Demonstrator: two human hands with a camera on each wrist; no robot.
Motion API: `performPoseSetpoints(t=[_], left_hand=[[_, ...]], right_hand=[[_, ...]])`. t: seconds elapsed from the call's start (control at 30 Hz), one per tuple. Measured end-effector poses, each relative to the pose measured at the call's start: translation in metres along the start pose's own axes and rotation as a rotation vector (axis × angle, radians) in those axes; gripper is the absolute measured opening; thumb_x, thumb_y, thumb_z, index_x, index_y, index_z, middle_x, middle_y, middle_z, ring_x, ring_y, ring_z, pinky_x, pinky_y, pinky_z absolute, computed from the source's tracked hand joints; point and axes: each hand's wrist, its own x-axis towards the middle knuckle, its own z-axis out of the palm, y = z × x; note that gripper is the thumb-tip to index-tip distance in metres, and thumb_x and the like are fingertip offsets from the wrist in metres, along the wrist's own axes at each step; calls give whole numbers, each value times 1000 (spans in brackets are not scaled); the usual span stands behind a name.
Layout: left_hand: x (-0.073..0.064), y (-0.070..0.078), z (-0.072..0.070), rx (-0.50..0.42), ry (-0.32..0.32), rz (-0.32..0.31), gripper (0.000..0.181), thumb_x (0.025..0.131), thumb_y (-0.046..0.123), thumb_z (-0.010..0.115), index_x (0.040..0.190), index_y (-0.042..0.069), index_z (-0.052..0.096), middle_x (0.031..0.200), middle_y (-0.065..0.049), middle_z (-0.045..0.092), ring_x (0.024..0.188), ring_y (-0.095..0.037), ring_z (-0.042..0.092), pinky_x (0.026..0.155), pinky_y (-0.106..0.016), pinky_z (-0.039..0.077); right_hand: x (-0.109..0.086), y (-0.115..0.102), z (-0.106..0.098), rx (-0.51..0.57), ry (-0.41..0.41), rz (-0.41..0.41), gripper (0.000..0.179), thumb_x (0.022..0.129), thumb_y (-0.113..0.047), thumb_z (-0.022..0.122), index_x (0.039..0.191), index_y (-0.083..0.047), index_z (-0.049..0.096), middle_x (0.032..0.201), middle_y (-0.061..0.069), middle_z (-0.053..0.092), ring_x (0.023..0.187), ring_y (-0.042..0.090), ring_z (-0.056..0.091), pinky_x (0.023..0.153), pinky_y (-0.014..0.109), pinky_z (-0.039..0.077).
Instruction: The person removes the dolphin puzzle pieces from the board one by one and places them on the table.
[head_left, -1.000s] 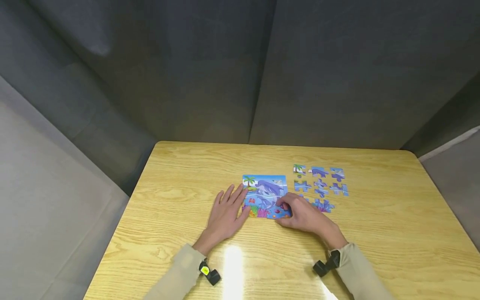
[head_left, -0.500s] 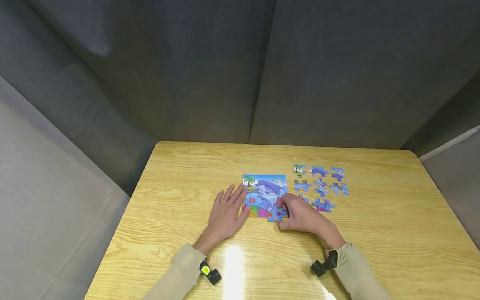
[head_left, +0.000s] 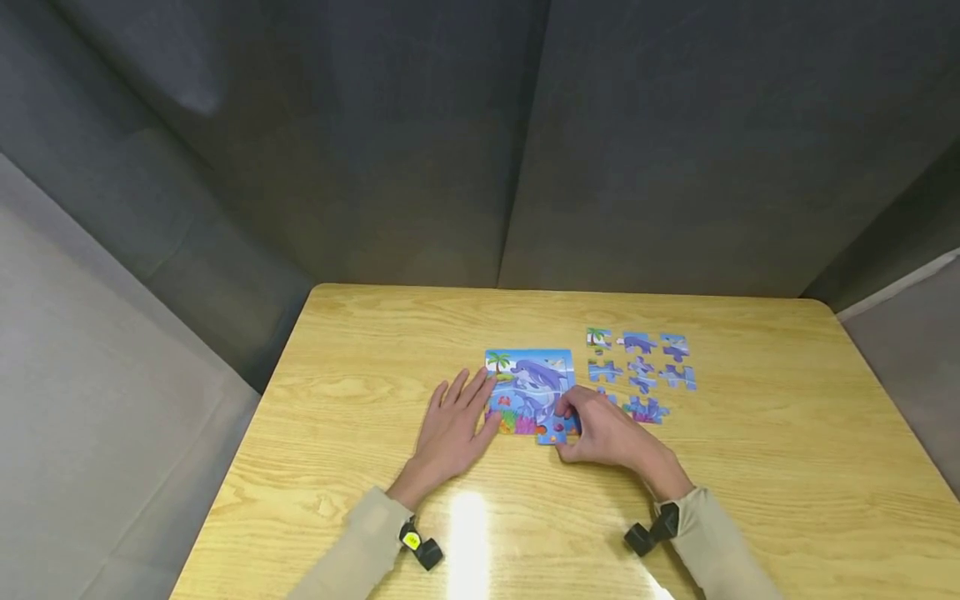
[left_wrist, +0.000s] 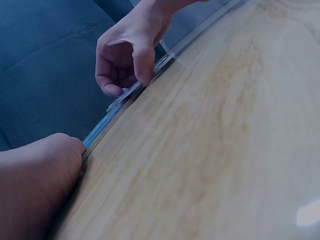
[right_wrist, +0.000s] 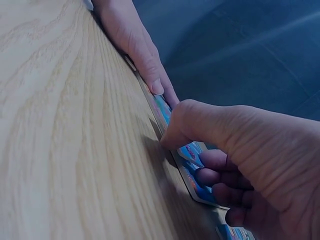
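A puzzle board (head_left: 525, 375) printed with a dolphin, a palm tree and coral lies on the table. My left hand (head_left: 453, 429) lies flat with fingers spread, its fingertips and thumb on the board's left edge. At the lower right corner my right hand (head_left: 603, 429) pinches a blue puzzle piece (head_left: 551, 431) between thumb and fingers. The piece overhangs the board's front edge. In the right wrist view that puzzle piece (right_wrist: 191, 154) sits tilted above the board, partly hidden by the fingers. The left wrist view shows the right hand (left_wrist: 131, 55) from the side.
Several loose puzzle pieces (head_left: 641, 343) lie in rough rows right of the board, some partly behind the right hand. The wooden table (head_left: 360, 350) ends at its back edge before dark grey curtains (head_left: 420, 167).
The pinched puzzle piece has shifted slightly toward the front, so it juts past the board's front edge. My right hand moved a little with it. The left hand has stayed still.
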Motion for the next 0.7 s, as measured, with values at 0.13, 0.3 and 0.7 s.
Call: performPoseSetpoints(t=[0.13,0.3,0.7], left_hand=[[-1,0,0,-2,-4,2,63,111,51,35,165,20,32,171,-1,29,159,-31,20,125,-58,15],[-1,-1,2,5,-8,1,63,111,51,34,166,21,32,172,0,27,160,-30,19,126,-57,14],[0,-1,2,6,-14,-6,63,111,51,34,166,22,31,172,1,27,160,-30,19,126,-57,13]], right_hand=[[-2,2,-1,28,11,-25,42,71,-19,89,105,-12,65,93,-2,63,74,11,52,64,26,47],[-6,6,-6,75,42,-67,42,70,-12,88,104,-10,64,93,1,63,76,19,53,66,26,46],[-25,26,-29,81,90,-11,44,68,-6,87,105,-9,63,89,7,60,73,22,51,62,25,44]])
